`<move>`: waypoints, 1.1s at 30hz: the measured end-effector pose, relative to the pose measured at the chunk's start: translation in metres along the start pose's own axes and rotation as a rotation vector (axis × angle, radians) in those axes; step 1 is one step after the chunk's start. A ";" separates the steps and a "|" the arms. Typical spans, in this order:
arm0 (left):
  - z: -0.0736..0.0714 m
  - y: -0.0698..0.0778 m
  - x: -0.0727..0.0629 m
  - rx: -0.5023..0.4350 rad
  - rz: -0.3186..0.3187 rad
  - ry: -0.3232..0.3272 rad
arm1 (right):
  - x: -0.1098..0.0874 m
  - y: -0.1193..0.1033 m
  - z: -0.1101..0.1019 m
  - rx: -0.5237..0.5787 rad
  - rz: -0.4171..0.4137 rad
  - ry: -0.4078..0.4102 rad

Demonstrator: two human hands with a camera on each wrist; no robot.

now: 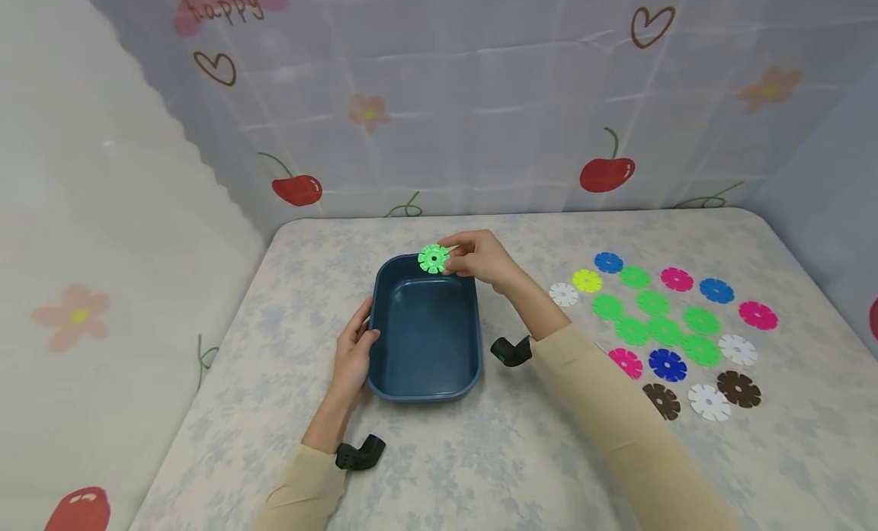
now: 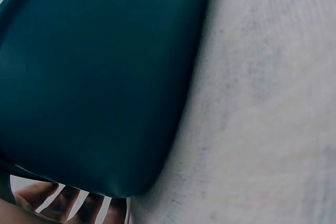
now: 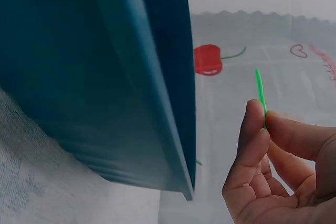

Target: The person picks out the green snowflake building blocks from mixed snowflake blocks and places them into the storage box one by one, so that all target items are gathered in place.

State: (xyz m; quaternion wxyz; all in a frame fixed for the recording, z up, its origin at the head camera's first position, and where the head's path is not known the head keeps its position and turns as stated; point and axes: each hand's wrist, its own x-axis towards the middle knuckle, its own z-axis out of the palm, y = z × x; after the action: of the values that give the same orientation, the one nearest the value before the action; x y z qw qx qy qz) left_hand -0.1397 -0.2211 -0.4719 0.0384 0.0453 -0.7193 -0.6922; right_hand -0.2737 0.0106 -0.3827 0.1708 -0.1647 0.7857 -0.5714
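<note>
A dark blue rectangular plastic basin (image 1: 425, 340) stands on the table in front of me. My left hand (image 1: 353, 356) grips its left side, thumb at the rim and fingers along the outer wall. In the left wrist view those fingers (image 2: 63, 203) show at the lower edge, behind the basin wall (image 2: 105, 77). Over the basin's far right corner, my right hand (image 1: 480, 257) pinches a bright green notched plastic disc (image 1: 434, 258) by its edge. Seen edge-on in the right wrist view, the disc (image 3: 260, 90) stands upright between thumb and fingertips, above rim height.
On the right of the table lie several flat notched discs: green (image 1: 653, 303), pink (image 1: 677, 279), blue (image 1: 668, 365), yellow (image 1: 587, 280), white (image 1: 709, 402) and brown (image 1: 738, 389). A patterned cloth covers the table (image 1: 274, 409). Printed curtains (image 1: 466, 135) hang behind it.
</note>
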 end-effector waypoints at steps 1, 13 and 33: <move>0.000 0.000 0.000 -0.001 0.000 0.003 | 0.002 0.001 0.002 -0.003 0.007 -0.009; 0.003 0.001 0.001 -0.021 -0.018 0.016 | 0.016 0.009 0.024 0.008 0.043 -0.066; 0.001 0.000 0.000 -0.021 -0.012 -0.001 | 0.031 0.029 0.065 0.056 0.235 0.036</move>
State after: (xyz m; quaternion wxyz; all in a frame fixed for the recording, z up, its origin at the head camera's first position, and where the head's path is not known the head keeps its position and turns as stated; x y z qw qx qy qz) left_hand -0.1402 -0.2204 -0.4719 0.0344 0.0490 -0.7117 -0.6999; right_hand -0.2731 -0.0496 -0.4322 0.2268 -0.0563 0.7863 -0.5719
